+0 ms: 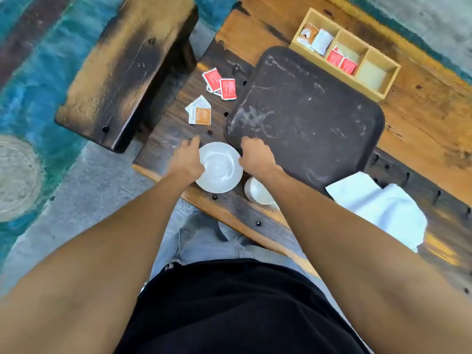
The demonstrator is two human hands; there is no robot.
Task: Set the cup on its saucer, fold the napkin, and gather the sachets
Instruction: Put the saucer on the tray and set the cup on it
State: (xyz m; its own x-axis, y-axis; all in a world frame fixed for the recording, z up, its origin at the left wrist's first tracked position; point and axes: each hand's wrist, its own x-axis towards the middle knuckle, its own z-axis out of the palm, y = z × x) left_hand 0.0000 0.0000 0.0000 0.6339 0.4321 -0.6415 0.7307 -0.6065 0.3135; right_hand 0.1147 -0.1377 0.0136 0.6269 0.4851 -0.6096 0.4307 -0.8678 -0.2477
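Both bare forearms reached out over the near edge of the desk (pixel 421 80), a dark, scarred plank top. Either side of the white glazed saucer (pixel 219 167), the left hand (pixel 185 159) lay with fingers loosely spread at its rim and the right hand (pixel 256 155) was curled at the opposite rim; whether either actually gripped it I cannot tell. Just right of it, half hidden under the right forearm, stood the round white cup (pixel 259 191). Seating the cup looked like the step in hand: next, lift it and centre it in the saucer's well. Rumpled soft napkin (pixel 380 208) waited unfolded near the edge; flat paper sachets (pixel 221 84) lay loose beside the matte black tray (pixel 306 116).
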